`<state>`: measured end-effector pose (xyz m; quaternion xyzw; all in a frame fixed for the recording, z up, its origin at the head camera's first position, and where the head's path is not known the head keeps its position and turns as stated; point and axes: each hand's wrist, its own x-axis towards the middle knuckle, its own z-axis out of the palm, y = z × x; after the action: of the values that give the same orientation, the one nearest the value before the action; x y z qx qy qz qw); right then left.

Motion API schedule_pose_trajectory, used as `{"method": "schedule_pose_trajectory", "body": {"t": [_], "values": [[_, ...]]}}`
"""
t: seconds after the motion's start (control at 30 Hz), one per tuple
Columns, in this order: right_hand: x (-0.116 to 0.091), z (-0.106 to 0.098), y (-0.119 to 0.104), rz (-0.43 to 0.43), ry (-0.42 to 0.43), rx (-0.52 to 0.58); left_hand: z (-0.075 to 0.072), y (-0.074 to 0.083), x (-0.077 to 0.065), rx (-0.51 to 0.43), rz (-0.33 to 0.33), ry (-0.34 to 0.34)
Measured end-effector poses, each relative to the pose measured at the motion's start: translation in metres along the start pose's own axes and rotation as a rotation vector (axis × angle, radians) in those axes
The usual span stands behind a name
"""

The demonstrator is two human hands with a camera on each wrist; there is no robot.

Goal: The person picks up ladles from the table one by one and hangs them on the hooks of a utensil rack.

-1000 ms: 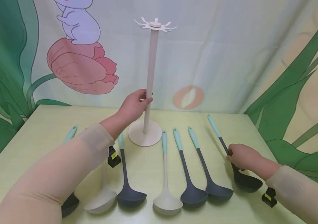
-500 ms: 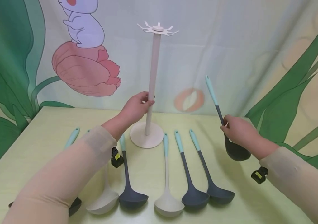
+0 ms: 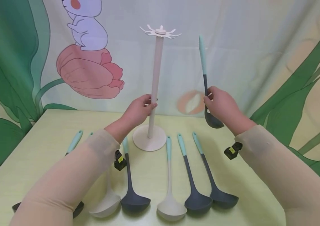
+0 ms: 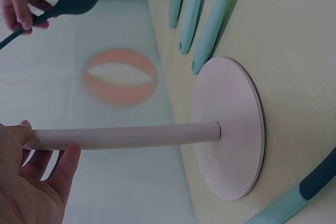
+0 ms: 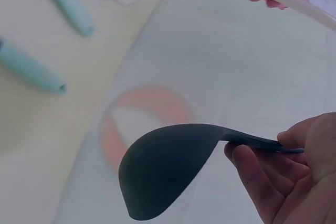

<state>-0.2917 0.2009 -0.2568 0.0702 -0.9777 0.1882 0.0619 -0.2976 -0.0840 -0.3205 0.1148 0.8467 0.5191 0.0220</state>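
Note:
My left hand (image 3: 137, 111) grips the post of a pale pink utensil stand (image 3: 156, 69), whose round base rests on the table and whose top carries a ring of hooks. In the left wrist view, thumb and fingers wrap the post. Raised to the right of the stand, a dark ladle (image 3: 214, 121) with a mint handle is pinched by its shaft in my right hand (image 3: 222, 103). It stands nearly upright, bowl down, apart from the stand. The right wrist view shows its dark bowl (image 5: 165, 169) beyond the fingers.
Several ladles lie along the table front, among them a cream ladle (image 3: 171, 208), a dark ladle (image 3: 197, 201) and another dark ladle (image 3: 224, 198). My left forearm partly covers those on the left. A printed curtain (image 3: 233, 37) hangs behind the table (image 3: 247, 175).
My right hand has lifted the dark ladle off the table's right side, bringing it up and leftward toward the stand. My left hand keeps its grip on the post. The view has shifted slightly.

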Motion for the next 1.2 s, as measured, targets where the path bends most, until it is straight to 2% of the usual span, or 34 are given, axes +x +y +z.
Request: {"method": "schedule_pose_trajectory", "body": {"t": [0.23,0.53,0.77,1.0,1.2], "values": [[0.015,0.004,-0.029,-0.038,0.029,0.08,0.0,0.0,-0.001,0.011,0.01,0.002],[0.021,0.005,-0.05,-0.08,0.032,0.03,-0.001,0.001,-0.002,0.022,0.01,0.002],[0.022,0.007,-0.058,-0.09,0.027,0.012,0.0,0.001,-0.001,0.026,0.008,0.002],[0.023,0.01,-0.057,-0.082,0.009,-0.025,0.0,0.002,-0.002,0.027,-0.001,0.006],[0.022,0.016,-0.058,-0.108,0.021,-0.033,0.0,0.002,-0.002,0.035,0.0,0.012]]}}
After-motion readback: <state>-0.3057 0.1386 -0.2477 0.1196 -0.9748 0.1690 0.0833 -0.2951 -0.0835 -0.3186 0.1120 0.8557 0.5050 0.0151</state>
